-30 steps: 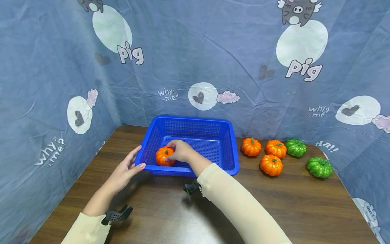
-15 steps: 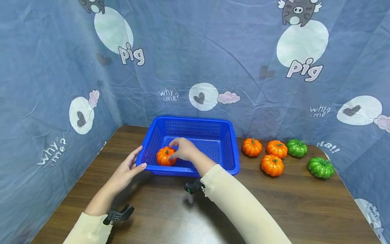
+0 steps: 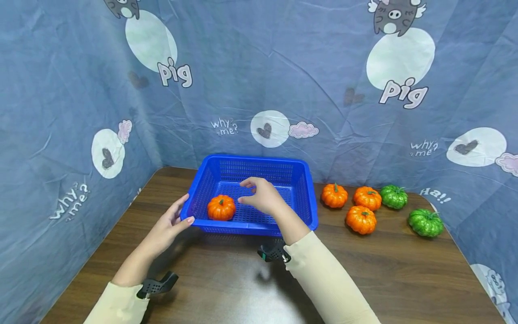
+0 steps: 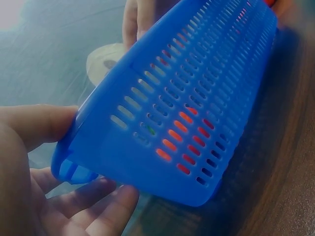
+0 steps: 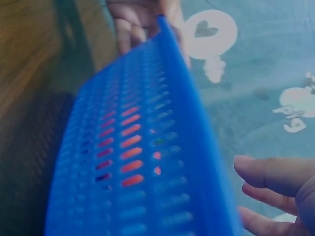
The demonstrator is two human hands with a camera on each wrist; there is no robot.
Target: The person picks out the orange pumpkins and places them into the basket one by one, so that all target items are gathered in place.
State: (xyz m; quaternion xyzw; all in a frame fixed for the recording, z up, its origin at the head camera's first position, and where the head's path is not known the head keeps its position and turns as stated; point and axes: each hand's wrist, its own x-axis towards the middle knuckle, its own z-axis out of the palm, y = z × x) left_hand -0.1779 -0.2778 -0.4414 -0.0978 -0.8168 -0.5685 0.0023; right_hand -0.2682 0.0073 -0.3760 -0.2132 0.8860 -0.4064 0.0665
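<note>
In the head view a blue plastic basket (image 3: 259, 227) with slotted walls stands at the back of the table. One orange toy pumpkin (image 3: 221, 208) with a green stem sits inside, at its front left corner. My left hand (image 3: 167, 227) grips the basket's left rim, thumb on one side and fingers on the other, as the left wrist view shows on the blue rim (image 4: 93, 110). Over the basket's middle hovers my right hand (image 3: 263, 196), thumb and fingers apart with nothing between them, to the right of the pumpkin. Through the slots in the right wrist view the pumpkin (image 5: 131, 142) shows orange.
Right of the basket lie several more toy pumpkins: an orange one (image 3: 334, 195) nearest the basket, other orange ones (image 3: 361, 219) beside it, and green ones (image 3: 426, 222) farther right. A blue printed cloth (image 3: 226, 90) hangs behind the brown wooden table (image 3: 218, 274).
My right hand has let go of the orange pumpkin and moved up and right, away from it. The pumpkin stays in the basket's corner. My left hand keeps its hold on the rim.
</note>
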